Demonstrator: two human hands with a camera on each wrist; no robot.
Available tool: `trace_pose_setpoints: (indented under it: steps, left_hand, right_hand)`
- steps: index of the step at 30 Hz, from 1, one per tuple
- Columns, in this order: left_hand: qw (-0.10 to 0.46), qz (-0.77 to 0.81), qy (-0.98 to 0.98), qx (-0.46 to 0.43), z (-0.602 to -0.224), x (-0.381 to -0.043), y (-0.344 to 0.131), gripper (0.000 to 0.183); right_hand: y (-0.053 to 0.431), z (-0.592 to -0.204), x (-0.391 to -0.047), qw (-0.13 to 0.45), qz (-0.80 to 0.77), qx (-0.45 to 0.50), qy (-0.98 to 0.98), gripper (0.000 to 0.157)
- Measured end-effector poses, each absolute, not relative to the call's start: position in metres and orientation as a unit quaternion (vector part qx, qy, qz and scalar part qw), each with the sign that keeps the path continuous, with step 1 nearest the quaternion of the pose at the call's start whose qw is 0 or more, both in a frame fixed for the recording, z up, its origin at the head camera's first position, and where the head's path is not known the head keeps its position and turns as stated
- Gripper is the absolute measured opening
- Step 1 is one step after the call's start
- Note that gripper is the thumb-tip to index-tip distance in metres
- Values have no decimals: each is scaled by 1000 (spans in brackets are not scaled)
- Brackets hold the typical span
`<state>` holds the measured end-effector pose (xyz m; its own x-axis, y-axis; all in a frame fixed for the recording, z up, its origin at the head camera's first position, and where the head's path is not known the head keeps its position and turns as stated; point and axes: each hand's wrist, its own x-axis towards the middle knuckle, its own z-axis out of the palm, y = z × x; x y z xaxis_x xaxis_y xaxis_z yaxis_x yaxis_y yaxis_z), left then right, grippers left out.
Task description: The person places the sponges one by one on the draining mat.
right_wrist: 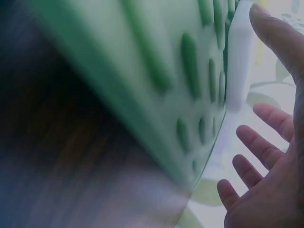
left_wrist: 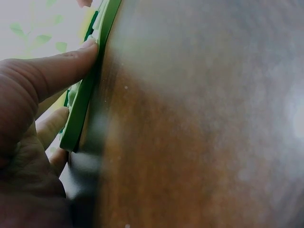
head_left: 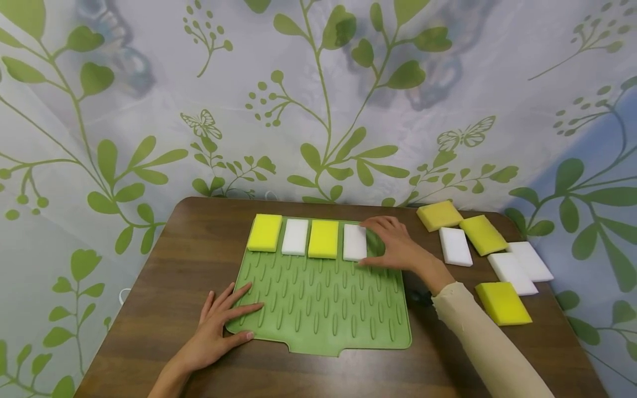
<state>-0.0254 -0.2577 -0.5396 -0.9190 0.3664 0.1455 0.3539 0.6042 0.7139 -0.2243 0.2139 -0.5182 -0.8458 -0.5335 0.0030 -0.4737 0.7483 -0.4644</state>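
"Mat [head_left: 318, 340] first: where does it lie on the table [head_left: 199, 249]?"

"Green and ridged, it has its far edge close to the table's far edge."

"What's on it?"

"A row along its far edge, starting at the far left corner: yellow block [head_left: 265, 232], white block [head_left: 295, 236], second yellow block [head_left: 323, 239], second white block [head_left: 355, 243]. That last one stops short of the mat's far right corner."

"Who has hold of it?"

"The right hand [head_left: 398, 249] is at its right side, thumb toward the near end, fingers toward the far end. Those fingers are spread, not wrapped round it; whether the thumb presses it, I can't tell."

"The left hand [head_left: 219, 326]?"

"Gripping nothing. Its fingers are splayed over the mat's left edge, thumb by the near left corner."

"Anything else?"

"Three more yellow blocks [head_left: 504, 304] and three more white blocks [head_left: 455, 247], loosely grouped near the table's right edge and far right corner."
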Motion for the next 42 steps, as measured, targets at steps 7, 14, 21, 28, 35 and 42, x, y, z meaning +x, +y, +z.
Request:
trace_pose_setpoints:
  steps: [7, 14, 21, 28, 35, 42]
  left_hand:
    - [11, 395, 898, 195, -540, -25, -260, 55]
    - [3, 393, 898, 198, -540, -23, -260, 57]
    - [-6, 381, 901, 205, -539, -22, -260, 56]
    - [-4, 383, 901, 204, -538, -23, -259, 57]
    - [2, 386, 900, 204, -540, -25, -258, 56]
    - [4, 383, 901, 201, -540, -25, -257, 57]
  right_hand:
    - [238, -516, -218, 57, -237, -261, 934, 105]
    - [266, -515, -212, 62, -232, -233, 942, 102]
    - [298, -515, -206, 53, -228, -206, 950, 100]
    - [331, -504, -200, 47, -211, -183, 959, 100]
    - [362, -500, -197, 62, -199, -121, 970, 106]
    - [388, -497, -195, 67, -191, -93, 975, 110]
